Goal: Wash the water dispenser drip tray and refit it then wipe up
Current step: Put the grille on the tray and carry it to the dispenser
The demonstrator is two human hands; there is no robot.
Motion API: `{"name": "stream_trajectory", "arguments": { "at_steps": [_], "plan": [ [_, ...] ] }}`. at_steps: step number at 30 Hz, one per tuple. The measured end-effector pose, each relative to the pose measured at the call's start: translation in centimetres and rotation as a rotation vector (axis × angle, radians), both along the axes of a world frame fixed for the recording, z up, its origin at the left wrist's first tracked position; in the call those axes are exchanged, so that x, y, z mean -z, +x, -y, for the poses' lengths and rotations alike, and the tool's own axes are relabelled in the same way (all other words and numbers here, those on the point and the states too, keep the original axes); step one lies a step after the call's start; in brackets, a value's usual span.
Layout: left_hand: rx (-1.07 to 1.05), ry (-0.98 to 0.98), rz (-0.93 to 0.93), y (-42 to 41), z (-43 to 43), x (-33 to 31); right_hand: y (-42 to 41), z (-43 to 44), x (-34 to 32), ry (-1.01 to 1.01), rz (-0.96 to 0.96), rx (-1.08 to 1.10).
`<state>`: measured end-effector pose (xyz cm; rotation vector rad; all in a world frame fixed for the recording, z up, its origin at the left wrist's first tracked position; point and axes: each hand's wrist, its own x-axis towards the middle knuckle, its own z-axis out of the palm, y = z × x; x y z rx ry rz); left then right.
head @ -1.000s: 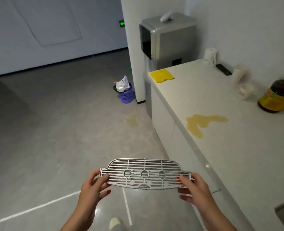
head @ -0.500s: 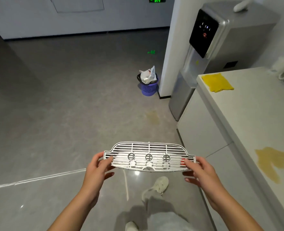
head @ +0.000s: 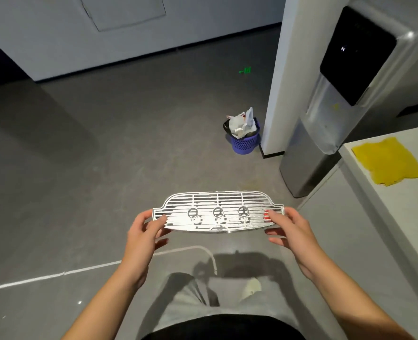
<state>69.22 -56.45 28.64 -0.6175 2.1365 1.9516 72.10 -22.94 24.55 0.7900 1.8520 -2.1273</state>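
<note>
Grey floor (head: 105, 168) takes up most of the view; steel water dispenser (head: 325, 133) stands far right by the white table (head: 384, 192), which carries a yellow cloth (head: 389, 160). Purple waste basket (head: 244, 141) sits beside the pillar. Drip tray grille (head: 217, 212) held level over the floor, left hand (head: 141, 231) and right hand (head: 291, 229) fingers pinching its two ends.
</note>
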Motion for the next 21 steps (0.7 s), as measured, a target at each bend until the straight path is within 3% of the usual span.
{"name": "stream_trajectory", "arguments": {
  "at_steps": [11,21],
  "plan": [
    [0.361,0.043,0.081,-27.5,-6.6,3.7,-15.6,-3.0,1.3,0.112,0.072,0.389],
    [0.813,0.063,0.163,-47.1,-17.7,4.1,-24.0,-3.5,0.6,0.037,0.127,0.856]
  ]
}}
